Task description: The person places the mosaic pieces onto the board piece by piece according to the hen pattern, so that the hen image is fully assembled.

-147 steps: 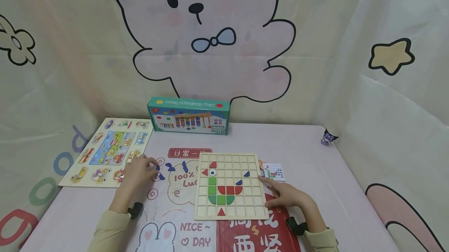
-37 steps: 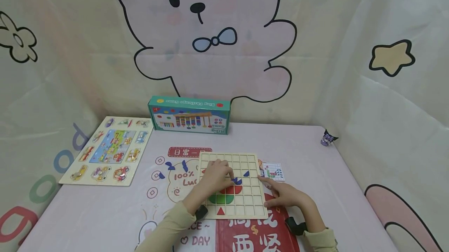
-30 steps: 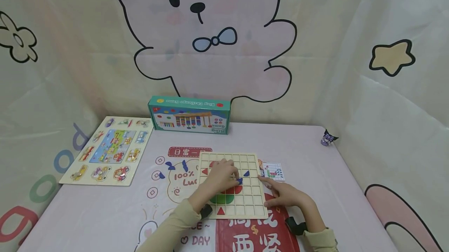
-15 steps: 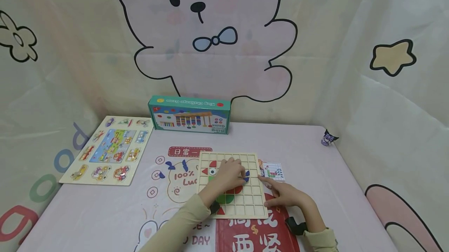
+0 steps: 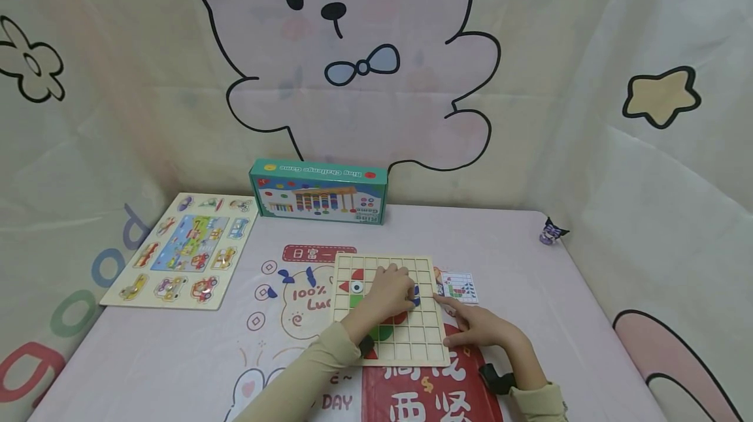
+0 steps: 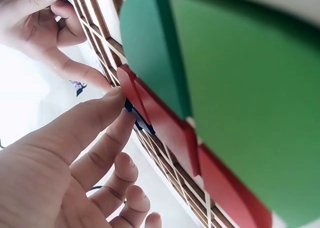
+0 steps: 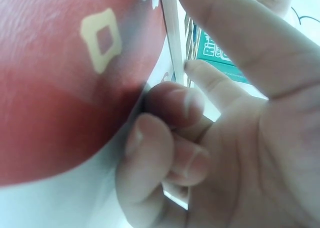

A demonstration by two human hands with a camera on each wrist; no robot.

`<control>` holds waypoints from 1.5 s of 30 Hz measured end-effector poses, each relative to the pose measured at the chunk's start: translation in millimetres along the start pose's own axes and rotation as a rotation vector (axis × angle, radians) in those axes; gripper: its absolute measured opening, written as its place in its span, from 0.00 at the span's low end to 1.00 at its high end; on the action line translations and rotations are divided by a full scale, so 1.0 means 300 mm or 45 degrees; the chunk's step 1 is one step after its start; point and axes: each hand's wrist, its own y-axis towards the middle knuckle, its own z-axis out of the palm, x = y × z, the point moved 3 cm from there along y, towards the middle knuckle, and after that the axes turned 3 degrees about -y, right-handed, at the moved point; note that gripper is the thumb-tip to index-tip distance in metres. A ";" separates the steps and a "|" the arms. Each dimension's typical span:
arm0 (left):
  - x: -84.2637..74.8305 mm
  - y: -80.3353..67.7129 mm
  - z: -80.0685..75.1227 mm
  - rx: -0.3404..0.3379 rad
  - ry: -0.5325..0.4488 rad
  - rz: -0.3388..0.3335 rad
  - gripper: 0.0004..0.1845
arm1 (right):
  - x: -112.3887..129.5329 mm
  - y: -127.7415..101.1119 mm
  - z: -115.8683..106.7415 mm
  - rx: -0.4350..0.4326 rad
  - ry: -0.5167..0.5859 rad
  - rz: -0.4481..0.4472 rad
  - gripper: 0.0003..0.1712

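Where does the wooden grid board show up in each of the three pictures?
Head: the wooden grid board lies centre-low on the table, under both hands.
Left wrist: its slats run diagonally beneath red and green pieces.
Right wrist: only an edge, top centre.
Shared landmark: the right hand at the board's edge.

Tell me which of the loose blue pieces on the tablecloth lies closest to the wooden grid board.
The upright, narrow blue piece just left of the wooden grid board. The other two blue pieces lie farther left on the tablecloth.
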 end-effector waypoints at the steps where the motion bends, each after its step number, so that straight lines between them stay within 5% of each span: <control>1: -0.002 0.000 -0.001 0.001 0.003 0.006 0.08 | -0.001 0.000 0.000 -0.002 0.000 -0.002 0.48; 17: -0.006 -0.019 0.006 0.031 -0.076 -0.006 0.06 | 0.000 -0.003 -0.001 -0.009 0.017 0.006 0.49; 26: 0.016 -0.056 -0.001 -0.025 -0.110 -0.043 0.05 | -0.005 -0.002 0.005 -0.002 0.038 0.037 0.49; 45: 0.158 -0.165 -0.102 -0.154 -0.209 -0.119 0.06 | 0.002 -0.004 0.003 -0.017 0.031 0.038 0.49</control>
